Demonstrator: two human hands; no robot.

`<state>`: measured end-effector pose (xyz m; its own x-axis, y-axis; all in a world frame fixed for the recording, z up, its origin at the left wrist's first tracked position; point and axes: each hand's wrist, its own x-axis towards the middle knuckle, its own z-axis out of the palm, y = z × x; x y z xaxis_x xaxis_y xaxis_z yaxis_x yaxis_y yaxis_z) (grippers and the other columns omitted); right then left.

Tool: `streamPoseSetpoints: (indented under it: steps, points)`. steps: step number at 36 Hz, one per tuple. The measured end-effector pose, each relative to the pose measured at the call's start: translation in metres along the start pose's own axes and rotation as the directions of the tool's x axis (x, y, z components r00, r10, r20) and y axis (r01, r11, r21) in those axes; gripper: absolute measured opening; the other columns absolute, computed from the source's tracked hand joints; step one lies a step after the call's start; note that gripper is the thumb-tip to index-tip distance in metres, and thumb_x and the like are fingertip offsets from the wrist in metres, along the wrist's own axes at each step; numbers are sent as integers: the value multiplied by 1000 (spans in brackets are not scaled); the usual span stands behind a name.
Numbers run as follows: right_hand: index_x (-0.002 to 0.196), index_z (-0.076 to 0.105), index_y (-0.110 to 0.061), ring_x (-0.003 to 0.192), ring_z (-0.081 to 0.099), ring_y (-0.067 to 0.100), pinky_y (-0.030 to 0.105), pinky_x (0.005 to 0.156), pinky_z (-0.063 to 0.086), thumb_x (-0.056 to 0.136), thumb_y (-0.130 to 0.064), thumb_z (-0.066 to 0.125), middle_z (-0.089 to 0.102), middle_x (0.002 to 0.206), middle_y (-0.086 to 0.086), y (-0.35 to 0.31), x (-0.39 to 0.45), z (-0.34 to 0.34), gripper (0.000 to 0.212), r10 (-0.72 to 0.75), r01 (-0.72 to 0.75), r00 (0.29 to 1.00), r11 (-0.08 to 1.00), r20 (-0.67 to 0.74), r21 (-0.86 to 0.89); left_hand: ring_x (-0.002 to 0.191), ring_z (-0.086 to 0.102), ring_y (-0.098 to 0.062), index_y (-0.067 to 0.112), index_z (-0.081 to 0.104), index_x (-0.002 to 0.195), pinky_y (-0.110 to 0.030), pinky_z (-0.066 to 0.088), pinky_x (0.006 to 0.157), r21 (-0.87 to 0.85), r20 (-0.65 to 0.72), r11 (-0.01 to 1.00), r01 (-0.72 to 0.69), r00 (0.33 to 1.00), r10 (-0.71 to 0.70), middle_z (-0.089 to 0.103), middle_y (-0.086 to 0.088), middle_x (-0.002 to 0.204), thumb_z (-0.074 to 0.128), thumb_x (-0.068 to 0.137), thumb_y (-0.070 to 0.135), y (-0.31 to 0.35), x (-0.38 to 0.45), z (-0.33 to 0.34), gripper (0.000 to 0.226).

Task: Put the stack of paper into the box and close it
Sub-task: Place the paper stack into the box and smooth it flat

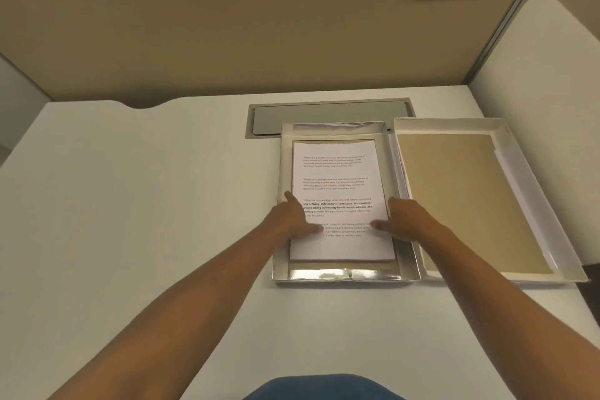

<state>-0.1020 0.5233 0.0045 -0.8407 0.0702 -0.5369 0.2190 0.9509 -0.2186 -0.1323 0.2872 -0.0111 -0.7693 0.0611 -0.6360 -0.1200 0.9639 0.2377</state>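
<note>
Currently, my left hand [293, 217] and right hand [404, 219] press the paper [337, 178] in the box [334, 274], fingers [289, 198] straight, thumbs spread on top.

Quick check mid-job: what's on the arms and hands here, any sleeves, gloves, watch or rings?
Nothing worn that shows. The left hand and right hand are ungloved, with no rings visible. The left forearm and right forearm are bare down to the frame's edge: no sleeves, watch or bands. The only clothing in view is a blue garment at bottom centre.
</note>
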Motion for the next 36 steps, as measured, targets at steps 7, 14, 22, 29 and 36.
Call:
streamPoseSetpoints:
  steps: [7, 14, 22, 29, 36]
  points:
    - [136, 43, -2, 122, 54, 35, 39, 94, 45, 99, -39, 47, 57, 133, 17, -8, 47, -28, 52, 7, -3, 999, 998, -53, 68, 127, 53, -36, 2, 11, 154, -41, 47, 99, -114, -207, 991, -64, 978, 40, 46, -20, 145, 54, 96, 42, 3, 43, -26, 83]
    - [141, 38, -2, 130, 47, 39, 41, 103, 40, 101, -27, 40, 50, 142, 21, -11, 98, -51, 47, 17, -7, 997, 992, -78, 126, 134, 44, -38, 0, 1, 155, -40, 40, 105, -88, -155, 996, -10, 988, -4, 37, -23, 151, 50, 98, 27, 16, 81, -61, 80]
    - [142, 39, -3, 126, 48, 42, 39, 98, 41, 100, -16, 36, 49, 140, 26, -18, 145, -65, 43, 28, -18, 995, 995, -99, 97, 119, 55, -36, 14, -11, 157, -36, 47, 83, -42, -98, 999, 18, 995, -22, 45, -23, 144, 46, 100, 16, 25, 114, -97, 81]
    - [131, 53, -7, 108, 63, 40, 35, 84, 52, 96, -11, 37, 60, 128, 22, -22, 169, -70, 39, 30, -28, 994, 999, -110, 25, 68, 65, -27, 16, 3, 158, -38, 57, 69, 23, -18, 1000, -19, 1000, 20, 44, -20, 145, 38, 97, 7, 31, 128, -101, 71]
    - [125, 57, -13, 110, 59, 38, 35, 81, 44, 94, -16, 43, 64, 121, 17, -16, 179, -63, 35, 23, -17, 986, 999, -168, 36, 98, 66, -37, 7, 30, 147, -35, 51, 64, 45, -58, 998, -51, 997, 54, 57, -20, 128, 44, 94, 4, 27, 130, -95, 55]
